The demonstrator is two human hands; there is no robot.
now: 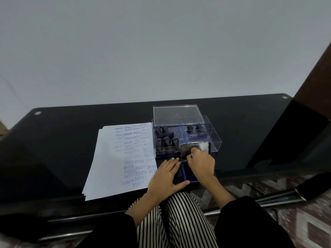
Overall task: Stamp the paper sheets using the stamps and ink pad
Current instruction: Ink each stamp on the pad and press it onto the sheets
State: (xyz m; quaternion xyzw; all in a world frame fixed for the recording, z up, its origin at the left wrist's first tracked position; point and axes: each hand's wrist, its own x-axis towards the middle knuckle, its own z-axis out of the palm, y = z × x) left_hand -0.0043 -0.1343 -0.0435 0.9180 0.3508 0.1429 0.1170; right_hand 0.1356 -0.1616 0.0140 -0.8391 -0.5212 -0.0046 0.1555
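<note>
left hand (165, 176) lies flat, fingers together, just left of the ink pad (187, 173), thumb seemingly steadying its base while curled fingers of the right hand (201, 163) pinch its raised lid (185, 151)

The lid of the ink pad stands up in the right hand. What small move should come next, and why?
Probably lower the lid onto the blue base to close it. The right hand grips the lid, the left hand lies flat beside the base, every visible stamp stands in the clear box, and the top sheet is already heavily stamped.
</note>
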